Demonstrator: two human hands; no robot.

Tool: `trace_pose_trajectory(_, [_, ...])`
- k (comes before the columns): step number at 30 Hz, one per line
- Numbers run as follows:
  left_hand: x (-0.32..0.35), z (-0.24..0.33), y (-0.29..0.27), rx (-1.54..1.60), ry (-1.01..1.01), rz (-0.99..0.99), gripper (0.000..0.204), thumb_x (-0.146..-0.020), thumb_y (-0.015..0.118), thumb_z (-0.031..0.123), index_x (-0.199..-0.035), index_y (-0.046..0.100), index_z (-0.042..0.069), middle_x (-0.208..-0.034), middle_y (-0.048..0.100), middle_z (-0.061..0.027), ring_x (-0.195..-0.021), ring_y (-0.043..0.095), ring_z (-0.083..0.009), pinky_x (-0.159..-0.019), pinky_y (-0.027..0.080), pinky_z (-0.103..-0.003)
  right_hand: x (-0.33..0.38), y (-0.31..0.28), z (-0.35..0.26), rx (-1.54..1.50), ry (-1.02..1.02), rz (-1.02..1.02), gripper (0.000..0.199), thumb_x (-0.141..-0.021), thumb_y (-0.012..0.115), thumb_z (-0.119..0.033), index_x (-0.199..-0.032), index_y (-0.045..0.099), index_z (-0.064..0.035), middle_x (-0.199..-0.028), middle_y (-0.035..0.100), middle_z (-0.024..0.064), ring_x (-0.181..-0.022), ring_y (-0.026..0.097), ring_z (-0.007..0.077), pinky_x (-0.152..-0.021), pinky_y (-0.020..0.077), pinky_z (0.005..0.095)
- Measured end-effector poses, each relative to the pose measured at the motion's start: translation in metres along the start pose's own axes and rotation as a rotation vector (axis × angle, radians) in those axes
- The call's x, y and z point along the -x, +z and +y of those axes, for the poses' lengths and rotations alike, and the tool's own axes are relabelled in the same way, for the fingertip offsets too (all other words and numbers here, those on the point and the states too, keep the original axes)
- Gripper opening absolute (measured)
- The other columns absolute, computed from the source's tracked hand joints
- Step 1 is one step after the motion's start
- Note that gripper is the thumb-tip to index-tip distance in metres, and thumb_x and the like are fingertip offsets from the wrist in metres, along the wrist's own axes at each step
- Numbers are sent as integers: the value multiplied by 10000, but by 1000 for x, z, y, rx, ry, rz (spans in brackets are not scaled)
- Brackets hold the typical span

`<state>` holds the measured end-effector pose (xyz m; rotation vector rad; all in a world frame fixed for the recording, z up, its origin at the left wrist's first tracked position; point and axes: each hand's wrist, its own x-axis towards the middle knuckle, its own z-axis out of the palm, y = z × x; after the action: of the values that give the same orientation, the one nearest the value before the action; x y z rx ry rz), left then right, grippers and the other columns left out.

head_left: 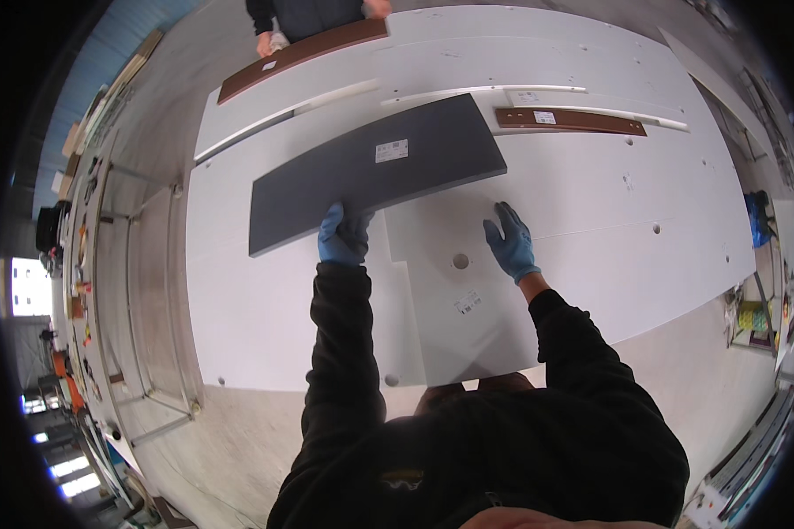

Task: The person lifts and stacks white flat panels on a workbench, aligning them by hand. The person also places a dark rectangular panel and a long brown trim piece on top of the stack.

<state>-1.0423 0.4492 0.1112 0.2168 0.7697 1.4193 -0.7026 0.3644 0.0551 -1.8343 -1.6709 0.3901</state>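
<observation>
My left hand (343, 236), in a blue glove, grips the near edge of a dark grey panel (326, 181). The thumb lies on the panel's top face and the other fingers go beneath it. A white label (392, 151) is stuck on that face. The panel is tilted, its right end farther away than its left. My right hand (511, 242), also in a blue glove, is apart from the panel with its fingers spread, above a white board (432, 326) that has a round hole (460, 261) and a printed label (468, 303).
Across the large white table (265, 326), a person (313, 19) holds a brown panel (304, 62). A narrow brown strip (582, 121) with a label lies at the right, near thin white strips (644, 115). To the left stands a metal frame cart (141, 309); shelving (763, 309) is at the right.
</observation>
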Motion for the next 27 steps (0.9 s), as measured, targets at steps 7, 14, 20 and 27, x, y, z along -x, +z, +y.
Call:
trace_pose_trajectory(7, [-132, -8, 18, -66, -76, -41, 206, -922, 700, 122, -1109, 666, 43, -1186, 686, -131, -1142, 654, -349, -1018, 562, -570, 13, 19, -1, 309, -98, 89, 592, -838, 704, -310, -1323, 551, -8, -1538, 454, 203, -1397, 446, 384, -1145, 348, 506])
trace_pose_trajectory(14, [-203, -43, 17, -20, -153, 27, 241, -903, 709, 103, -1133, 659, 55, -1185, 681, -130, -1141, 645, -345, -1045, 538, -588, 1, 17, -11, 285, -68, 66, 575, -805, 723, -273, -1289, 560, -9, -1529, 458, 199, -1401, 438, 386, -1144, 349, 511])
trace_pose_trajectory(20, [-206, -36, -15, 2, -144, 4, 249, -878, 734, 127, -1113, 671, 79, -1183, 687, -107, -1154, 636, -326, -1013, 545, -574, -2, 19, -11, 295, -60, 43, 593, -792, 741, -274, -1288, 556, -6, -1545, 440, 197, -1405, 425, 402, -1147, 341, 524])
trace_pose_trajectory(27, [-216, 32, -91, -11, -71, 83, 250, -876, 749, 165, -1111, 691, 103, -1155, 711, -76, -1110, 661, -288, -952, 569, -526, -4, 24, -12, 299, -64, 15, 572, -806, 731, -264, -1278, 545, 1, -1547, 439, 196, -1411, 421, 399, -1141, 337, 522])
